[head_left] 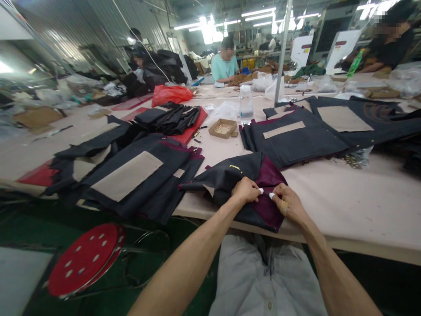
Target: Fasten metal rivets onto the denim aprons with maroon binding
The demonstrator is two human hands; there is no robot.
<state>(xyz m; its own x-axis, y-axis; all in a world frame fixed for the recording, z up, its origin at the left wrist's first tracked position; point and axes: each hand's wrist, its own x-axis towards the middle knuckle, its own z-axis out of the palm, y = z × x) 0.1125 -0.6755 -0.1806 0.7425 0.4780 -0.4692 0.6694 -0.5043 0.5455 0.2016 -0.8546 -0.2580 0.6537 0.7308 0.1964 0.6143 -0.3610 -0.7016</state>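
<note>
A dark garment piece with a maroon lining (250, 184) lies at the near edge of the pink table (345, 197). My left hand (245, 190) pinches its dark fabric, fingers closed, with white tape on a fingertip. My right hand (287, 201) grips the maroon lining right beside it, fingers curled, also taped. The two hands almost touch over the fabric. A small yellow mark (234, 167) shows on the dark cloth behind them.
Stacks of dark pieces with tan patches lie left (138, 175) and right (292, 136). A small cardboard box (223, 128), a water bottle (246, 102) and a red bag (171, 94) sit farther back. A red stool (85, 259) stands lower left. Other people work at the far end.
</note>
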